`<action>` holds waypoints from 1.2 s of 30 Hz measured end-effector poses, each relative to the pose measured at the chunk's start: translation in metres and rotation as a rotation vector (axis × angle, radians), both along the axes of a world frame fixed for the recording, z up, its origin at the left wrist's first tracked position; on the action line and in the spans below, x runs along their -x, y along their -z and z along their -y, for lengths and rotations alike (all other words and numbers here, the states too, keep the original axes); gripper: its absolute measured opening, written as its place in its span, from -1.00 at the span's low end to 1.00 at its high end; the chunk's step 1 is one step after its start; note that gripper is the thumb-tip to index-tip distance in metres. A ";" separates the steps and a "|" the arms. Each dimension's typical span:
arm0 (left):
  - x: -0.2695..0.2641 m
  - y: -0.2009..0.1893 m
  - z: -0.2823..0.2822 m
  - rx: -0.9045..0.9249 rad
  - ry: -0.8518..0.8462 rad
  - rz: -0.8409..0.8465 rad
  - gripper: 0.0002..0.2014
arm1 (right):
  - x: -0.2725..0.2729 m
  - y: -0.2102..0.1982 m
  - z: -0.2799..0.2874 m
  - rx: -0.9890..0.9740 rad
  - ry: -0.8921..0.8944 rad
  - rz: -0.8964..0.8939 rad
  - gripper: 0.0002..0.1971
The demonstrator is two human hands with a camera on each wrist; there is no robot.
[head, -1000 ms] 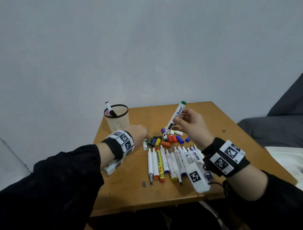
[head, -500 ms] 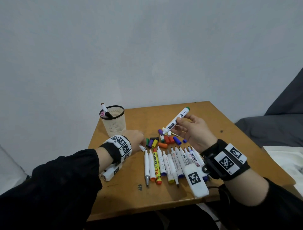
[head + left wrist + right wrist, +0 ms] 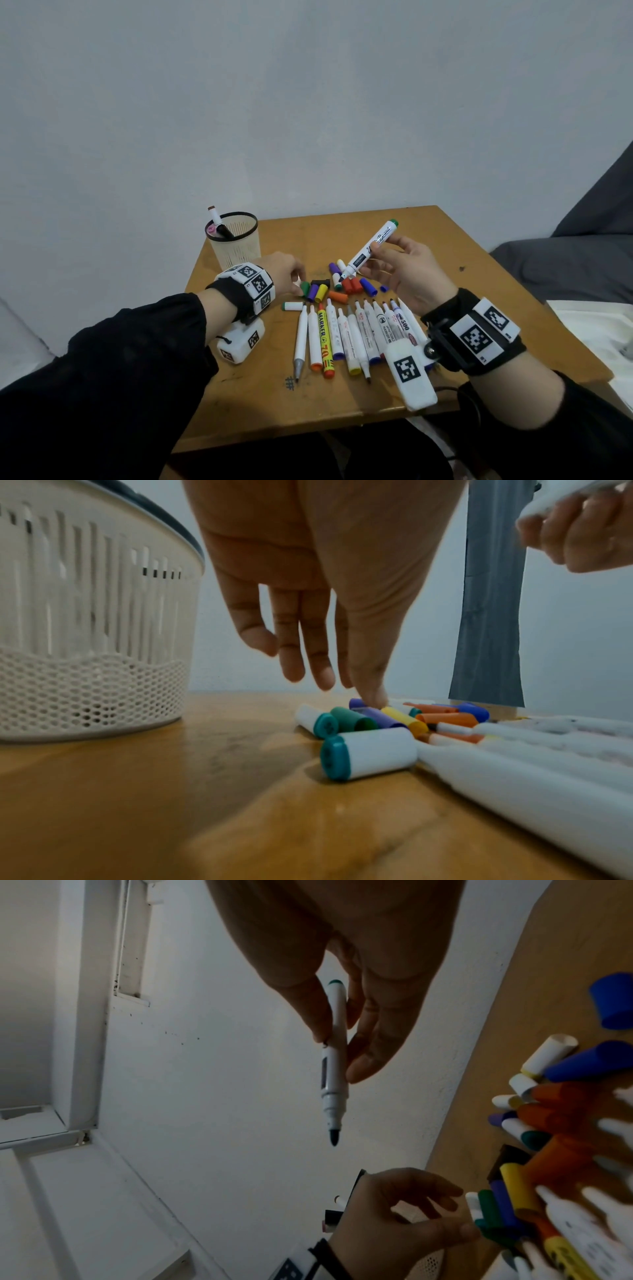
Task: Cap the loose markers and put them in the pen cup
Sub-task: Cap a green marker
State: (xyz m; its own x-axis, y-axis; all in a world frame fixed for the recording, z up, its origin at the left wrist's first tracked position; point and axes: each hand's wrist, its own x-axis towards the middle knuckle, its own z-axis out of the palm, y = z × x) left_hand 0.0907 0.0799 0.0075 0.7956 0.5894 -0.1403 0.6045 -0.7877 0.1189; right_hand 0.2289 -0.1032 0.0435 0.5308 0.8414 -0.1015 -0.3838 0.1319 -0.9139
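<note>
R hand (image 3: pixel 342 961) pinches uncapped green marker (image 3: pixel 334 1053), tip down; L hand (image 3: pixel 394 1223) at caps (image 3: pixel 496 1204).

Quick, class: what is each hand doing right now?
Left hand: open, fingertips down among the loose caps.
Right hand: holding the uncapped green marker.

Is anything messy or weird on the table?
Yes. A heap of loose caps lies jumbled on the wooden table, while the row of markers beside it lies uncapped, tips bare. The right hand holds a green marker, also uncapped. Nothing looks spilled or broken.
</note>
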 end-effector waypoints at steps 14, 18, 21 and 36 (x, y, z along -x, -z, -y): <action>-0.018 0.005 0.001 0.003 -0.068 -0.046 -0.63 | -0.007 0.003 0.000 -0.005 0.006 -0.045 -0.77; -0.017 0.007 -0.001 0.060 -0.133 0.062 -0.70 | -0.005 0.004 0.001 -0.005 0.001 -0.052 -0.82; -0.014 0.011 -0.004 0.100 -0.150 0.154 -0.75 | -0.003 0.003 0.002 0.000 0.004 -0.050 -0.84; 0.037 -0.030 0.039 0.346 -0.084 0.633 -0.82 | 0.017 -0.011 0.020 -0.111 0.065 -0.063 -0.77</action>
